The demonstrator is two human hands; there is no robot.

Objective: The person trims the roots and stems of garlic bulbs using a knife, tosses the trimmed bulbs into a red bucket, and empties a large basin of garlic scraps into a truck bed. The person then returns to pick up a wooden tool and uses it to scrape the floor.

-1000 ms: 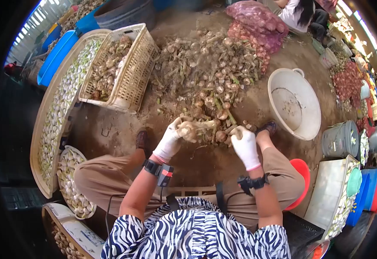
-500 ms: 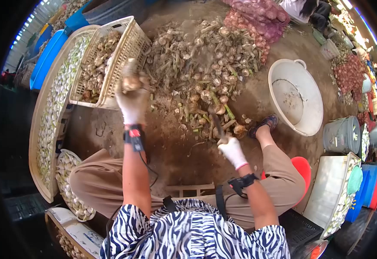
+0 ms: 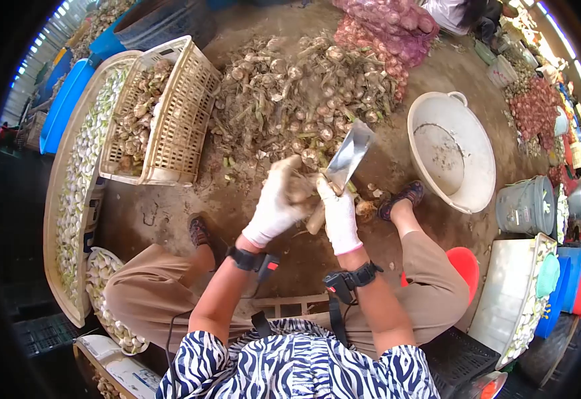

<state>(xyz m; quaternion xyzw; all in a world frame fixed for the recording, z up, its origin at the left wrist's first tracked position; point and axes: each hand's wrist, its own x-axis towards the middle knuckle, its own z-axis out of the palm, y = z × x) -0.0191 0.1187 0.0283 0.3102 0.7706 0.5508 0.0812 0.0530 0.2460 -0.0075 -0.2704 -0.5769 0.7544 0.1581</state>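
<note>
Head view: white-gloved left hand (image 3: 276,206) clenched on a dirty garlic bulb (image 3: 300,189) at centre, white-gloved right hand (image 3: 339,216) gripping the wooden handle of a broad steel cleaver (image 3: 349,157) angled toward one o'clock, heaped unpeeled garlic pile (image 3: 297,93) at twelve o'clock, woven cream plastic basket (image 3: 184,120) at ten.

head cam | worn by the seated person | looks steeply down, forward | close over hands, knees | fisheye, ground pile (image 3: 304,93) ahead
</note>
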